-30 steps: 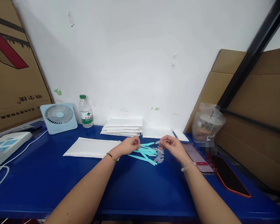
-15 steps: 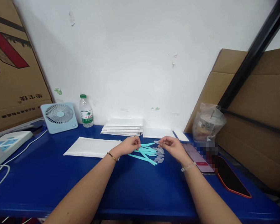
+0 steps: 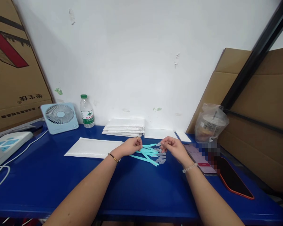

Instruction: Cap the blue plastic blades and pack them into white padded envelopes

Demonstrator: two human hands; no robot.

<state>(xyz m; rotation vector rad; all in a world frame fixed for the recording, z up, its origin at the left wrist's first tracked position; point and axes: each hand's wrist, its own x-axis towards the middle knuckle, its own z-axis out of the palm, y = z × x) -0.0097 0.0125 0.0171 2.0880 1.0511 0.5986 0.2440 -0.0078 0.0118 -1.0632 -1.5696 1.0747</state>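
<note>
We find both forearms stretched over the desk [image 3: 136, 188]. The left hand [image 3: 129, 147] is curled, its grip closed on a teal stick [image 3: 148, 146]; the right hand [image 3: 174, 147] pinches a translucent cap [image 3: 158, 144].

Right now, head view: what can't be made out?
All in the head view.
1. Left hand: curled fingers hide what it pinches among the thin teal plastic sticks.
2. Right hand: whether it grips a small translucent grey cap is too small to tell.
3. Patch beside the pink-screened phone: pixel-blurred.
4. White flat device: cut off by the left edge.
</note>
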